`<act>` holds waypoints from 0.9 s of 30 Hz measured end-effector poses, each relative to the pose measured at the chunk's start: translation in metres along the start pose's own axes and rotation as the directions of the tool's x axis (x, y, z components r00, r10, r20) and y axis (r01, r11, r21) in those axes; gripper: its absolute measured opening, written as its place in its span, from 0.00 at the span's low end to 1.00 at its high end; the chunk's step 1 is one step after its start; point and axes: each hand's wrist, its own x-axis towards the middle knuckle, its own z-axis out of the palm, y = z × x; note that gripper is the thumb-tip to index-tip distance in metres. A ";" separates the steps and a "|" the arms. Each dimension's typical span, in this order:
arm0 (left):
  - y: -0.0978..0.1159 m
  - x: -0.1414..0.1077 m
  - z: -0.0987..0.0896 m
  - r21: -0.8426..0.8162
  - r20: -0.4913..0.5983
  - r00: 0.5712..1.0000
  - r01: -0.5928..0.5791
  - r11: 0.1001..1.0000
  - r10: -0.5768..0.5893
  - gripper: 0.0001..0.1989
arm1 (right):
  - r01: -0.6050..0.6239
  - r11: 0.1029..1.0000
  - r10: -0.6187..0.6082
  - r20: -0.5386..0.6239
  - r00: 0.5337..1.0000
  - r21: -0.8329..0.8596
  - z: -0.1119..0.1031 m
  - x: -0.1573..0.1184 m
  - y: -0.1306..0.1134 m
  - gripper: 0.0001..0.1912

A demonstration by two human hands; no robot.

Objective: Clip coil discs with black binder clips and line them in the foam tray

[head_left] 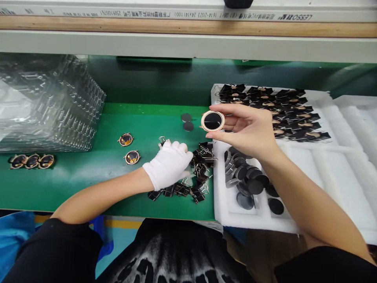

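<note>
Between the thumb and fingers of my bare right hand [244, 125] is a round watch case [212, 121] with a pale gold rim and a dark face, raised over the right part of the green table [112, 188]. My left hand [171, 163], in a white glove, has its fingers curled above the black binder clips [203, 159]; what it grips, if anything, is hidden. Two dark discs [187, 126] lie just left of the watch case. Farther left, two watch cases [132, 157] with gold-coloured insides lie apart.
Clear plastic trays [59, 106] are stacked at the left, with three watch cases [32, 161] in front. On the right, a white foam tray [219, 200] holds loose dark discs [255, 186]; another behind it carries rows of clipped pieces [294, 114]. A ledge [188, 45] crosses the back.
</note>
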 end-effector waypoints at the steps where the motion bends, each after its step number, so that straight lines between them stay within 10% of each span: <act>1: 0.000 0.001 0.003 0.003 0.007 1.000 -0.003 1.000 0.003 0.19 | 0.001 1.000 -0.001 0.002 1.000 0.002 0.000 0.000 0.000 0.29; 17: -0.025 0.001 -0.005 -0.200 -0.033 0.999 -0.041 0.979 0.035 0.10 | 0.006 1.000 -0.007 0.051 0.999 0.028 -0.001 0.001 0.004 0.29; 23: -0.051 -0.009 -0.035 -0.668 -0.285 0.917 0.018 0.744 -0.278 0.11 | -0.005 1.000 0.006 0.036 0.999 -0.007 0.005 -0.002 0.008 0.28; 27: -0.046 -0.011 -0.044 -0.843 -0.261 0.856 0.023 0.537 -0.446 0.12 | -0.041 0.999 0.041 0.081 0.996 0.005 0.015 -0.008 0.009 0.27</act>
